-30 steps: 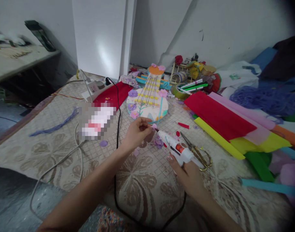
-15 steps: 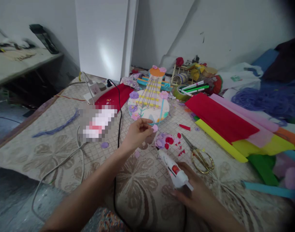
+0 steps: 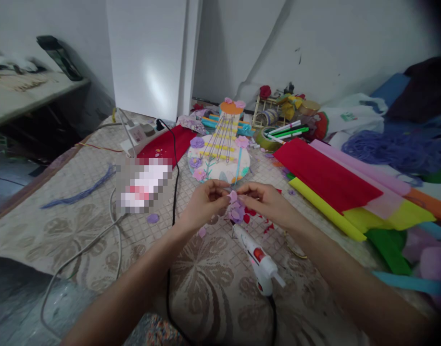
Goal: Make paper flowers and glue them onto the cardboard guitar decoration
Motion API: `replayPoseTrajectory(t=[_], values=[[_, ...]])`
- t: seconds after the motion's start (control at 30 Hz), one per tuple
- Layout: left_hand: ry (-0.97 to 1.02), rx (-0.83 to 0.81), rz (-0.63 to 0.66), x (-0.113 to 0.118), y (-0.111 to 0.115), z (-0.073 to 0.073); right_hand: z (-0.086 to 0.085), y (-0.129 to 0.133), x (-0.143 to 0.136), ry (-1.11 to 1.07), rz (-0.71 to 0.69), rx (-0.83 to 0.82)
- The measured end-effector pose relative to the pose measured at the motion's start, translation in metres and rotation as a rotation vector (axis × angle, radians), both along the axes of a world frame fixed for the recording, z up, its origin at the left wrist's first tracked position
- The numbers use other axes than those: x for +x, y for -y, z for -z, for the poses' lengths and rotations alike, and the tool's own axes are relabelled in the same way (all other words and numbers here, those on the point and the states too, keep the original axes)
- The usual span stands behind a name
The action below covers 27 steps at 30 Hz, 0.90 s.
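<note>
Pink paper petal (image 3: pixel 233 195): positioned between the two hands, close to the purple petals (image 3: pixel 236 214) and on the near side of the guitar-shaped craft piece (image 3: pixel 220 163).
Left hand (image 3: pixel 210 201): grip closed, pinching the left edge of the pink paper petal between thumb and fingers.
Right hand (image 3: pixel 261 199): grip closed at the opposite edge of the same petal; exact fingertip contact is too small to confirm.
Step in hand: judged to be two-handed shaping or pressing of the petal. Presence of glue on it cannot be told.
Next move: judged to call for light, even fingertip pressure from both sides, as thin paper is likely to crease or tear.
Glue gun (image 3: pixel 258 254): lies on the table (image 3: pixel 79 230), free of both hands, nozzle directed toward the purple petals. Nozzle contact with them cannot be told.
Caution: the nozzle may be hot; keep fingers and loose petals clear.
Black cable (image 3: pixel 273 317): runs from the glue gun handle toward the near side.
Red scraps (image 3: pixel 246 218): scattered just beside the purple petals.
Craft piece decoration: purple flower (image 3: pixel 197 142) at the left rim, strings across yellow bands.
</note>
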<state>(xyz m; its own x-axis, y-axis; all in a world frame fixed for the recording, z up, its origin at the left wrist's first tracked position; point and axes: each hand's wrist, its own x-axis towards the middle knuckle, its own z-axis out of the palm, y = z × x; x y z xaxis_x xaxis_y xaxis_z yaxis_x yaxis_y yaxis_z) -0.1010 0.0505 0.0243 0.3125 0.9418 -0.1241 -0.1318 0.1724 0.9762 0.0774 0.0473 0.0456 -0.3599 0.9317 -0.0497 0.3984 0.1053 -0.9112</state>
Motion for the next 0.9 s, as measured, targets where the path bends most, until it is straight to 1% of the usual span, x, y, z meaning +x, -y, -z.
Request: replayPoseTrajectory(t=[0.07,0.13,0.3,0.43,0.5,0.57,0.63,0.7,0.77,0.83,0.9], values=[[-0.002,0.002,0.004,-0.001,0.000,0.001,0.006,-0.007,-0.002,-0.014,-0.022,0.004],[-0.009,0.004,0.020,-0.002,-0.001,0.001,0.007,-0.011,-0.001,-0.011,-0.033,0.018],[-0.094,-0.026,0.097,-0.006,-0.001,0.003,0.003,-0.012,-0.004,0.023,-0.045,0.007],[-0.125,-0.020,0.106,-0.007,-0.001,0.006,-0.001,-0.014,-0.004,0.055,-0.095,0.013],[-0.119,0.000,0.090,-0.007,-0.003,0.007,-0.002,-0.016,0.004,0.079,-0.087,0.051],[-0.121,0.016,0.053,-0.008,-0.004,0.007,-0.003,-0.020,0.017,0.158,-0.032,0.149],[-0.133,0.022,0.012,-0.007,-0.006,0.007,-0.002,-0.022,0.032,0.312,0.005,0.267],[-0.136,0.012,-0.006,-0.007,-0.007,0.007,0.001,-0.022,0.046,0.481,-0.022,0.332],[-0.128,0.003,0.000,-0.006,-0.007,0.008,0.007,-0.020,0.056,0.567,-0.092,0.321],[-0.129,-0.005,0.012,-0.005,-0.006,0.010,0.013,-0.018,0.059,0.572,-0.138,0.283],[-0.140,-0.016,0.028,-0.003,-0.005,0.011,0.020,-0.016,0.059,0.564,-0.154,0.264]])
